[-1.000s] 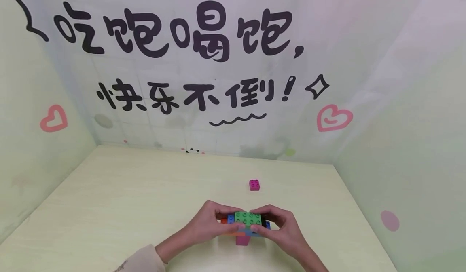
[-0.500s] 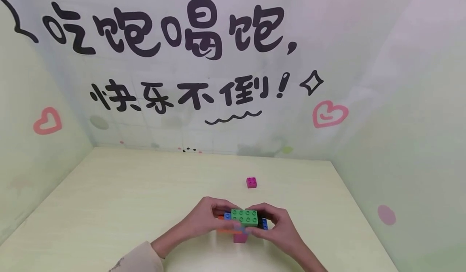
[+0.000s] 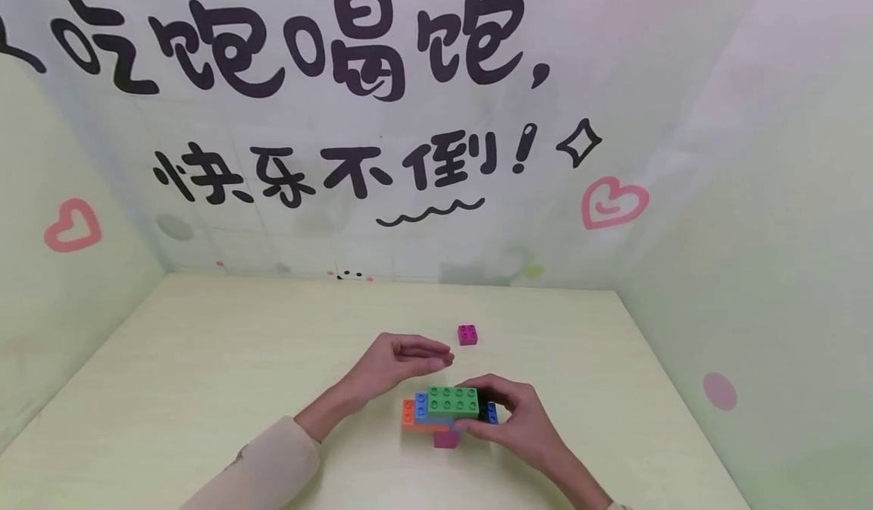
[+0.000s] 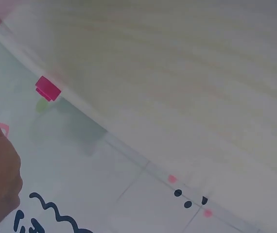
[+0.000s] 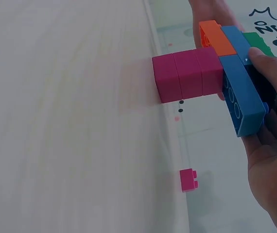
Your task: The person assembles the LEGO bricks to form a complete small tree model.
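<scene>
In the head view my right hand (image 3: 521, 419) grips the right side of a toy-brick build, thumb in front and fingers behind. A green brick (image 3: 452, 402) tops it. Blue bricks (image 5: 244, 97) and an orange brick (image 3: 408, 413) lie beneath, with a dark brick partly hidden by the hand. The right wrist view shows a magenta column (image 5: 187, 75) of three stacked bricks under the build. My left hand (image 3: 398, 362) holds nothing, its fingers extended together, apart from the build and just left of a loose magenta brick (image 3: 467, 335). In the left wrist view the hand (image 4: 2, 179) shows at the edge.
A pale wooden table (image 3: 259, 343) carries the build and the loose brick. Printed walls enclose it at the back (image 3: 307, 245) and on both sides, the back one with large black lettering.
My left hand has let go of the build's left side and moved up and away toward the loose magenta brick. The right hand keeps its grip. The head view has shifted slightly.
</scene>
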Tool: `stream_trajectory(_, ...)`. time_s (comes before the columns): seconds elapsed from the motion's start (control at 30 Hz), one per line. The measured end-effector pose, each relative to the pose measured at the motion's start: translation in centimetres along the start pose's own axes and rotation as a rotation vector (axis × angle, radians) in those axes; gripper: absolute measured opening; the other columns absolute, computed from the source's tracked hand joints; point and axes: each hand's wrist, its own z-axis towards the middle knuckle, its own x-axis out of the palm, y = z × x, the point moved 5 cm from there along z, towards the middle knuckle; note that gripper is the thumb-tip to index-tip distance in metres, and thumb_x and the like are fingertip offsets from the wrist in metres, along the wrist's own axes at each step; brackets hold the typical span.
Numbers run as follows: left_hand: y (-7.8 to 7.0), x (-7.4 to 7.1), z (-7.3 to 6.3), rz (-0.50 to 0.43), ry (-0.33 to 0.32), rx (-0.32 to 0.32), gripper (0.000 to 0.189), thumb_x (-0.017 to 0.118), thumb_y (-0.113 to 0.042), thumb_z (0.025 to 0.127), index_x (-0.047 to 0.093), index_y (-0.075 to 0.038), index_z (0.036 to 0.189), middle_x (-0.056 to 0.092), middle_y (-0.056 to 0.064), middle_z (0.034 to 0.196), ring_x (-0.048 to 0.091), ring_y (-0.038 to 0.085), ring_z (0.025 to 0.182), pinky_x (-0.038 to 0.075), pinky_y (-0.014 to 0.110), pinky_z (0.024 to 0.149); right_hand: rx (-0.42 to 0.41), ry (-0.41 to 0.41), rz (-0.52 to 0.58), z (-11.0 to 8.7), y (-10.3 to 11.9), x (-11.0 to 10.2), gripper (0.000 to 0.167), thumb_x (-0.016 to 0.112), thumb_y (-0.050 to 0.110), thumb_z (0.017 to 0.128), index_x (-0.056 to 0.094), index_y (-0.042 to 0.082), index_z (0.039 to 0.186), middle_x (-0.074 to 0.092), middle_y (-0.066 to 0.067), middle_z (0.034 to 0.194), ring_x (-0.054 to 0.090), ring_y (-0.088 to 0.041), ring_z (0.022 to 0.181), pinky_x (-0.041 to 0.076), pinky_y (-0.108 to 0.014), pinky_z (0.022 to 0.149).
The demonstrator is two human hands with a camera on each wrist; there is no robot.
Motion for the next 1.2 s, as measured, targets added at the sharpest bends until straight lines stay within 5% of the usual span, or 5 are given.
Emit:
stream_trajectory(0.17, 0.6, -0.6, 2.1, 0.021, -0.080, 0.005, 0.040, 0.075, -0.033, 0.087, 0.069, -0.013, 0.122, 0.071, 0.000, 0.113, 0.067, 0.018, 0.106, 0.052, 0.032, 0.090, 0.029, 0.005, -0.001, 0.1, -0.2, 0.0, 0.036, 0.084, 0.016, 0.079, 0.069, 0.018, 0.113, 0.070, 0.002, 0.107, 0.067, -0.019, 0.091, 0.056, -0.033, 0.083)
stream_trajectory(0.37, 1.6, -0.2, 5.2, 0.013, -0.126, 0.039, 0.039, 0.074, -0.017, 0.089, 0.065, -0.005, 0.125, 0.067, 0.014, 0.120, 0.065, 0.025, 0.108, 0.054, 0.031, 0.087, 0.045, 0.006, 0.002, 0.1, 0.0, -0.1, 0.036, 0.084, 0.021, 0.079, 0.069, 0.021, 0.112, 0.071, 0.003, 0.107, 0.067, -0.019, 0.092, 0.056, -0.033, 0.084)
stream_trajectory(0.6, 3.0, 0.6, 7.8, 0.213, -0.204, 0.042, 0.048, 0.078, -0.020, 0.086, 0.063, -0.011, 0.130, 0.063, 0.003, 0.128, 0.058, 0.023, 0.120, 0.050, 0.033, 0.094, 0.029, 0.008, -0.005, 0.1, 0.1, -0.1, 0.036, 0.083, 0.020, 0.080, 0.069, 0.021, 0.113, 0.071, 0.003, 0.107, 0.067, -0.019, 0.091, 0.056, -0.033, 0.084)
stream_trajectory(1.2, 4.4, 1.6, 9.3, 0.454, -0.245, 0.049, 0.049, 0.079, -0.009, 0.084, 0.061, 0.000, 0.129, 0.064, 0.009, 0.126, 0.061, 0.022, 0.116, 0.049, 0.031, 0.095, 0.042, 0.014, -0.004, 0.0, -0.1, -0.1, 0.035, 0.083, 0.023, 0.080, 0.069, 0.021, 0.112, 0.071, 0.003, 0.107, 0.068, -0.019, 0.093, 0.055, -0.033, 0.086)
